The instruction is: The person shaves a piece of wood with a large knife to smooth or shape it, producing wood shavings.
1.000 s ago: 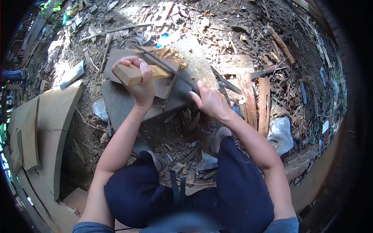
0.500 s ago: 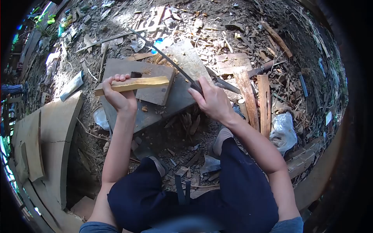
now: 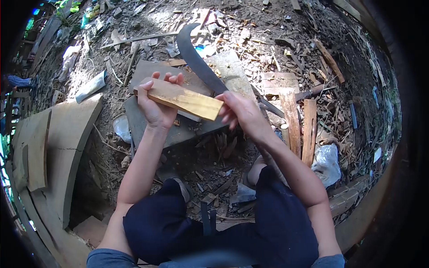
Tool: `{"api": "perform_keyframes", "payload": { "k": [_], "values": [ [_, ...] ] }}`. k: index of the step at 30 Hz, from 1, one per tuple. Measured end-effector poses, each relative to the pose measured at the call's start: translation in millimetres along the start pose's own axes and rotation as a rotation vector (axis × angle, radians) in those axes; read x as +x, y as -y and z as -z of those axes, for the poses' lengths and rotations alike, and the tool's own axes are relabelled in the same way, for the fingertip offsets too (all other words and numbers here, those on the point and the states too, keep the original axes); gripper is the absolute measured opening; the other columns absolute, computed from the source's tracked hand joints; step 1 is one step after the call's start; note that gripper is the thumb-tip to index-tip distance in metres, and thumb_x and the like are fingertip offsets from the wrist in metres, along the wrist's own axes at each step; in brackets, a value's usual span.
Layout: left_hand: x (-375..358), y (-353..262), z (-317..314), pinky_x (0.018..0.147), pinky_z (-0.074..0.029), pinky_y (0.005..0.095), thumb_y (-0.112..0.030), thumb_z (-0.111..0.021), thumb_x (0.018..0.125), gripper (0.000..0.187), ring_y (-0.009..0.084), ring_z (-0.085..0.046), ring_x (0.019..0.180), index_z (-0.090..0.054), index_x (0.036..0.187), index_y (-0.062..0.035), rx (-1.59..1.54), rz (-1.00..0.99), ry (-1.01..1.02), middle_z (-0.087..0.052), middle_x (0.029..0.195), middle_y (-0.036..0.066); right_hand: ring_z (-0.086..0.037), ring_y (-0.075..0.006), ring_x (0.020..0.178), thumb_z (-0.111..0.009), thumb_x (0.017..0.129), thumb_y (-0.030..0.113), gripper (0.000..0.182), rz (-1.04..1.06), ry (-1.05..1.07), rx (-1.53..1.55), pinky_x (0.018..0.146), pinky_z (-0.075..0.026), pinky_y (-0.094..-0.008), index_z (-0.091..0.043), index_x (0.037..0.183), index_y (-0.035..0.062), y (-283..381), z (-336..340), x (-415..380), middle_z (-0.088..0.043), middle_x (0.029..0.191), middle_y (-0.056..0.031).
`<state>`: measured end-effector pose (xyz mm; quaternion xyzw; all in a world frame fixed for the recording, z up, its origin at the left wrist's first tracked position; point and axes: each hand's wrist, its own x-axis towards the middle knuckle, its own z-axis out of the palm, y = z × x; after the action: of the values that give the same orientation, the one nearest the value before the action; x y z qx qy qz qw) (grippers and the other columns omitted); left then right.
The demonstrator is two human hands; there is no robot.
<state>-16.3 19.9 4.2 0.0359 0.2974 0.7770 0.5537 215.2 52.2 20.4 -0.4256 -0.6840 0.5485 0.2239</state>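
A yellowish wooden piece (image 3: pixel 187 99) lies across the palm of my left hand (image 3: pixel 157 105), whose thumb presses on its near left end while the fingers curl behind it. My right hand (image 3: pixel 245 111) grips a dark curved blade (image 3: pixel 196 60) near its base; the handle is hidden by the hand. The blade points up and away, its hooked tip at the top. The wood's right end is close to my right fingers; whether they touch is unclear. Beneath both hands is a grey slab (image 3: pixel 230 67) with a flat board (image 3: pixel 145 69) on it.
Split wooden strips (image 3: pixel 308 129) and a clear plastic bag (image 3: pixel 327 165) lie on the right. Large curved boards (image 3: pixel 67 152) lean at the left. A brick-like block (image 3: pixel 280 83) sits beyond the strips, amid wood chips on the ground.
The wooden piece has been turned and moved right, showing its broad face and end. The blade has rotated from edge-on to flat-side view. My right hand has shifted slightly right and down.
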Motion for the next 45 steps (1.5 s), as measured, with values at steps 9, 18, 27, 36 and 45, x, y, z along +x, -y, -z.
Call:
{"api": "perform_keyframes", "payload": {
  "k": [9, 18, 27, 36, 45],
  "values": [
    [-18.6, 6.4, -0.5, 0.104, -0.044, 0.0403, -0.036, -0.056, 0.097, 0.051, 0.0213, -0.059, 0.111, -0.044, 0.134, -0.0024, 0.454, 0.224, 0.215, -0.057, 0.123, 0.011, -0.062, -0.0097, 0.068, -0.057, 0.099, 0.027, 0.035, -0.178, 0.121, 0.566, 0.061, -0.056, -0.0248, -0.054, 0.115, -0.0034, 19.6, -24.7, 4.0, -0.062, 0.091, -0.0069],
    [-37.0, 18.2, 8.8, 0.086, -0.051, 0.0284, -0.019, -0.060, 0.097, 0.031, 0.0112, -0.062, 0.098, -0.056, 0.121, 0.0003, 0.581, 0.291, 0.163, -0.064, 0.112, 0.008, -0.067, -0.0169, 0.083, -0.052, 0.101, 0.023, 0.040, -0.214, 0.196, 0.663, 0.072, -0.059, -0.0282, -0.041, 0.129, -0.0027, 12.1, -43.8, 9.4, -0.061, 0.102, -0.0116],
    [-48.8, 18.0, 10.8, 0.089, -0.047, 0.0262, -0.024, -0.054, 0.100, 0.037, 0.0092, -0.056, 0.106, -0.049, 0.129, -0.0024, 0.675, 0.446, 0.314, -0.059, 0.117, 0.005, -0.070, -0.0203, 0.078, -0.042, 0.104, 0.030, 0.039, -0.416, 0.190, 0.774, 0.064, -0.060, -0.0284, -0.041, 0.131, 0.0023, 12.0, -49.1, -2.4, -0.062, 0.108, -0.0139],
    [-52.5, 11.0, 8.5, 0.077, -0.053, 0.0277, -0.020, -0.054, 0.099, 0.033, 0.0126, -0.063, 0.090, -0.049, 0.127, -0.0033, 0.602, 0.521, 0.293, -0.063, 0.105, 0.006, -0.069, -0.0180, 0.073, -0.037, 0.106, 0.028, 0.034, -0.366, 0.331, 0.670, 0.063, -0.059, -0.0277, -0.040, 0.125, 0.0005, 11.3, -43.7, -17.2, -0.062, 0.099, -0.0131],
    [-60.1, 13.5, -7.8, 0.079, -0.056, 0.0328, -0.022, -0.049, 0.101, 0.030, 0.0182, -0.066, 0.092, -0.047, 0.122, -0.0012, 0.623, 0.420, 0.112, -0.064, 0.104, 0.013, -0.067, -0.0139, 0.069, -0.040, 0.104, 0.024, 0.030, -0.291, 0.427, 0.529, 0.061, -0.054, -0.0263, -0.049, 0.121, 0.0004, 16.3, -37.9, -24.6, -0.065, 0.089, -0.0098]
  ]
}}
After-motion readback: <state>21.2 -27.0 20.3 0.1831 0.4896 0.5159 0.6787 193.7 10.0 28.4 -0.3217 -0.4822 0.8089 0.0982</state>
